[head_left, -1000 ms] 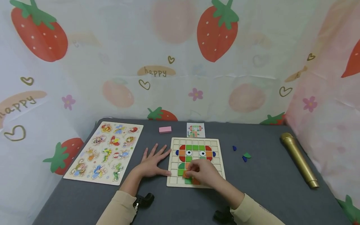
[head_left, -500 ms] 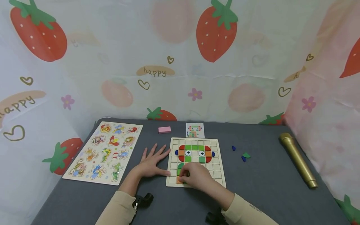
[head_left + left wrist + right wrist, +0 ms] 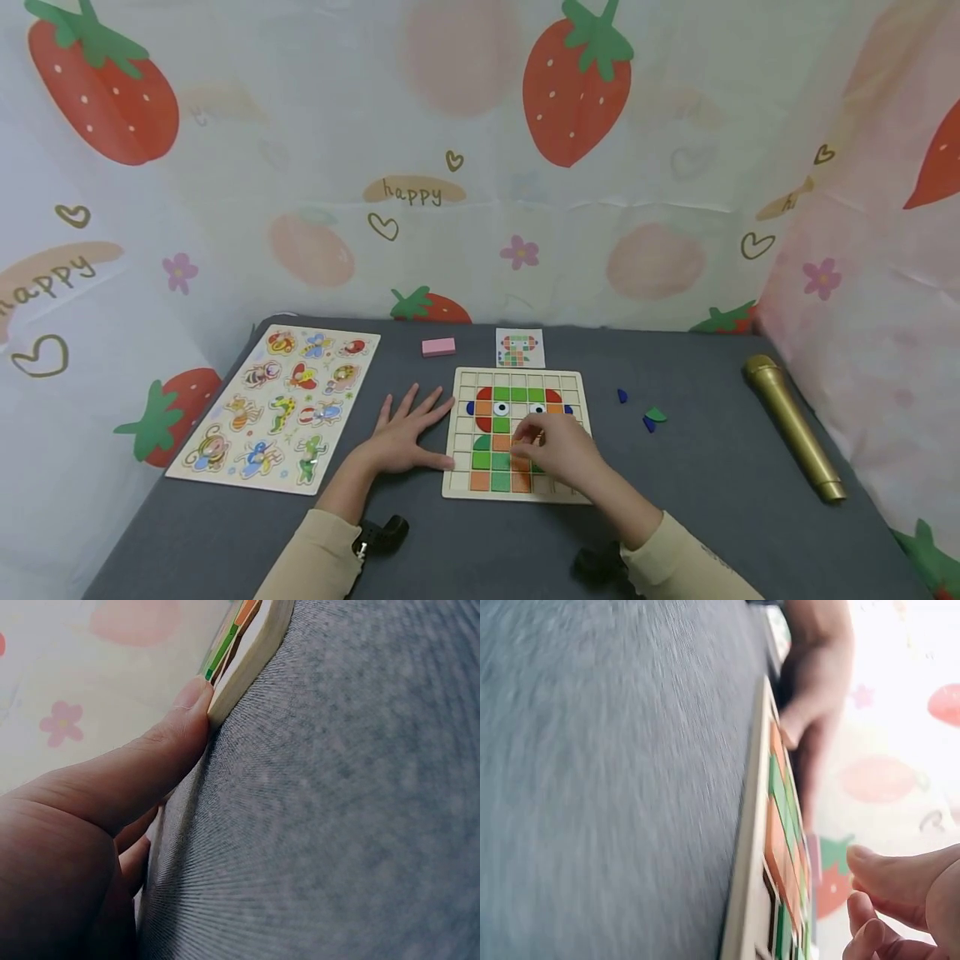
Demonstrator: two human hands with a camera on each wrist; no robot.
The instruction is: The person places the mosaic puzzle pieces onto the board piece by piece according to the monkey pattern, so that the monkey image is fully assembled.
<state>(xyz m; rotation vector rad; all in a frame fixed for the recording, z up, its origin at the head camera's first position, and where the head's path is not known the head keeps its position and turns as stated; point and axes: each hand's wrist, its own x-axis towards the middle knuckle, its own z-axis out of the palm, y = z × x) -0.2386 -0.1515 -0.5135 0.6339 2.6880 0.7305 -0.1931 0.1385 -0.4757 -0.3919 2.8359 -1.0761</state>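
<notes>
A square wooden grid board point(image 3: 453, 433) lies on the table with red, orange, green and blue pieces and two eye pieces set in it. My left hand point(image 3: 401, 437) rests flat at its left side with the fingers spread. In the left wrist view the thumb point(image 3: 161, 750) touches the board's edge. Over the middle of the board hovers my right hand point(image 3: 558, 450), its fingers loosely bent, hiding some pieces. The right wrist view shows nothing between its thumb point(image 3: 885, 874) and fingers. At the lower left of the grid sits an orange square point(image 3: 480, 481).
A picture card point(image 3: 519, 347) and a pink block point(image 3: 438, 347) lie behind the board. To the right are a green piece point(image 3: 656, 414), blue pieces point(image 3: 622, 396) and a gold cylinder point(image 3: 795, 429). An insect picture board point(image 3: 277, 408) lies at left.
My right hand went left to the grid's lower-left corner, let go of an orange square there, then moved back right and up. The left hand stayed still.
</notes>
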